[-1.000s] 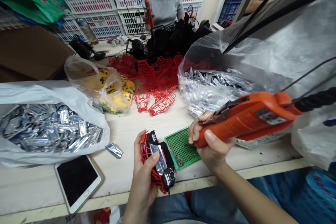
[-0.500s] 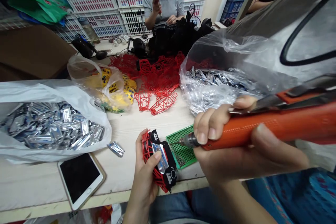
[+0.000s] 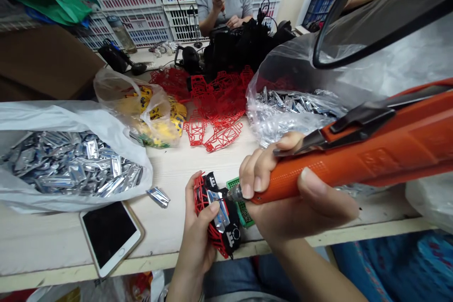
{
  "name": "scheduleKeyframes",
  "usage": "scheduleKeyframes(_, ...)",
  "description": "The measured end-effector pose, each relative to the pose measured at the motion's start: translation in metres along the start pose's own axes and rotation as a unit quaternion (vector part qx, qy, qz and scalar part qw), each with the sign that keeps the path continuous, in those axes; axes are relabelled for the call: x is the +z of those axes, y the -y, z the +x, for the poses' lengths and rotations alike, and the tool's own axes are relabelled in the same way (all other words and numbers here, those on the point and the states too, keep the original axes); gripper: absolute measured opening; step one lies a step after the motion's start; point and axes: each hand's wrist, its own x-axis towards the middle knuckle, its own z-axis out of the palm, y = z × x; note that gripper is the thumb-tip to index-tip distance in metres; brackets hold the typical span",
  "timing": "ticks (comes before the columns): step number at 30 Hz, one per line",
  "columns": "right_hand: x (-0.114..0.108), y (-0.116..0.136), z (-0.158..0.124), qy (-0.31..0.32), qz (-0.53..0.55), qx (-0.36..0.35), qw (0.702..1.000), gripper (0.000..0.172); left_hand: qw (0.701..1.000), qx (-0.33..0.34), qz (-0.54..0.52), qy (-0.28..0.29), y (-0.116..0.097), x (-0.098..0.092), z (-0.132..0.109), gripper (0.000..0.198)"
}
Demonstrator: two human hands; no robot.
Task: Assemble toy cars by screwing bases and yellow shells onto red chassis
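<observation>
My left hand (image 3: pixel 200 224) grips a toy car body (image 3: pixel 229 217), red frame on one side and black on the other, with a silver-blue panel (image 3: pixel 221 212) across its middle. My thumb presses on that panel. In my right hand (image 3: pixel 283 198) is an orange electric screwdriver (image 3: pixel 339 158), held nearly level. Its tip points left and meets the car body near the panel's upper end; whether a screw sits there is too small to tell. Behind the screwdriver's nose, a green basket (image 3: pixel 231 183) with small screws is partly hidden.
A white bag (image 3: pixel 134 144) of silver panels stands left, a loose panel (image 3: pixel 158 197) beside it, a phone (image 3: pixel 110 238) nearer the edge. Behind are a bag of yellow parts (image 3: pixel 155 113), red frames (image 3: pixel 222 137) and a clear bag (image 3: pixel 269 127). A co-worker (image 3: pixel 226 0) sits opposite.
My right hand has brought the screwdriver left, from over the green basket to the car body. My left hand keeps its hold, nearly still. The view has shifted slightly.
</observation>
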Motion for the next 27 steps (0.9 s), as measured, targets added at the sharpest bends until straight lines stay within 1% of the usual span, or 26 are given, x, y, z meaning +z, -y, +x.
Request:
scheduleKeyframes(5,0.000,-0.001,-0.002,-0.005,-0.001,0.005,1.000,0.017,1.000,-0.002,-0.019,0.002,-0.001,0.002,-0.001,0.082)
scheduleKeyframes(11,0.005,-0.002,-0.003,-0.007,-0.025,-0.013,1.000,0.015,1.000,0.002,-0.016,-0.001,0.000,0.001,0.000,0.081)
scheduleKeyframes(15,0.008,-0.006,-0.004,-0.015,-0.038,-0.025,0.999,0.014,1.000,0.011,-0.012,-0.009,-0.001,0.002,-0.001,0.081)
scheduleKeyframes(20,0.008,-0.015,-0.009,-0.029,-0.052,-0.031,0.998,0.014,1.000,0.005,-0.021,-0.019,-0.003,0.005,-0.003,0.079)
scheduleKeyframes(24,0.015,-0.015,-0.009,-0.012,-0.031,-0.037,0.999,0.016,1.000,0.005,-0.021,-0.016,-0.004,0.004,-0.003,0.079)
scheduleKeyframes(27,0.016,-0.003,-0.001,0.017,-0.041,-0.007,0.999,0.021,1.000,-0.003,-0.017,-0.006,-0.004,0.002,-0.002,0.083)
